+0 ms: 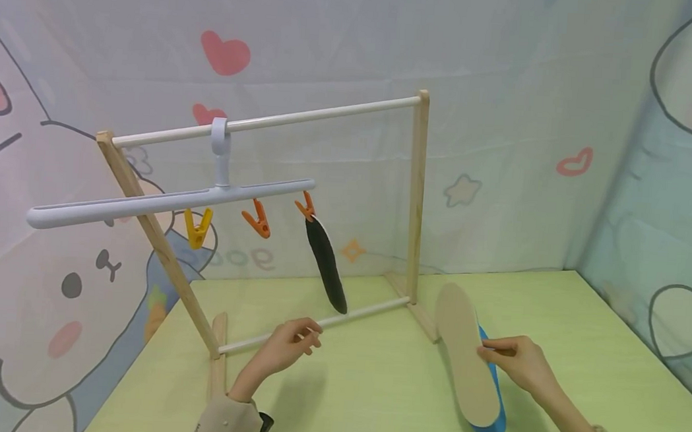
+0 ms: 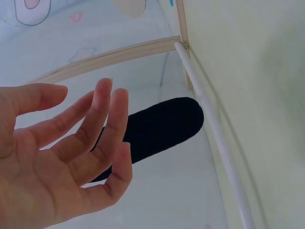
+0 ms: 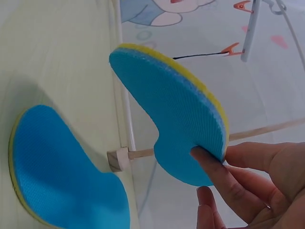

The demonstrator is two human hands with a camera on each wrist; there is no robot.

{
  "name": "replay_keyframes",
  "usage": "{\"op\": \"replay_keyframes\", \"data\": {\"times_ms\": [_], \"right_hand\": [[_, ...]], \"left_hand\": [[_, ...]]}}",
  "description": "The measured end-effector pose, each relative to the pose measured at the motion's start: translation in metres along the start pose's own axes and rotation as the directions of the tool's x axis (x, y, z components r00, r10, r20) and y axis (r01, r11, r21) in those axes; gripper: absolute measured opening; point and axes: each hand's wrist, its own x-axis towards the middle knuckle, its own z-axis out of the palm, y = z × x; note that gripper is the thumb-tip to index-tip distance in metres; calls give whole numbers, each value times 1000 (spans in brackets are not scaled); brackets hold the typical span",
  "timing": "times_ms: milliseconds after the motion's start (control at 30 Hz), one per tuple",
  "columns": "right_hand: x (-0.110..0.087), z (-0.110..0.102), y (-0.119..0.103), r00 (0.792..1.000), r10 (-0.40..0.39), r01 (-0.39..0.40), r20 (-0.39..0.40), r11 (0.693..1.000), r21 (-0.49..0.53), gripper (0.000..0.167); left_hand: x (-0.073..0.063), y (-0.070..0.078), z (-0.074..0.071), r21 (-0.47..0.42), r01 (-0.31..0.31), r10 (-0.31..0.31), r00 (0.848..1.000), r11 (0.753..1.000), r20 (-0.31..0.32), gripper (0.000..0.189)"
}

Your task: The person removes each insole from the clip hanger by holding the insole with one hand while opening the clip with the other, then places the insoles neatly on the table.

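Observation:
My right hand (image 1: 521, 365) pinches the edge of an insole (image 1: 465, 355) between thumb and fingers. It is beige on the side facing the head camera, while its blue face (image 3: 174, 112) shows in the right wrist view. A second blue insole (image 3: 66, 171) lies on the table, partly covered by the held one in the head view. My left hand (image 1: 290, 345) hovers in front of the rack's lower bar, fingers loosely bent and holding nothing. Beyond it, a black insole (image 1: 326, 264) hangs from an orange clip (image 1: 306, 207).
A wooden rack (image 1: 416, 200) with white bars stands on the green table (image 1: 371, 389). From its top bar hangs a white hanger (image 1: 174, 200), bearing a yellow clip (image 1: 197, 228) and another orange clip (image 1: 258, 220). Patterned cloth (image 1: 532, 188) surrounds the table.

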Motion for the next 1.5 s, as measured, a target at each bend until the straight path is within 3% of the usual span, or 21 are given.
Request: {"op": "replay_keyframes", "data": {"times_ms": [867,1500], "right_hand": [[-1,-8,17,999,2,-1,50,1000,-31,39],[-1,-9,19,999,28,-29,-26,998,-48,37]], "left_hand": [[-2,2,4,6,-20,20,999,1000,40,21],[-3,1,5,6,-18,18,999,1000,36,22]]}}
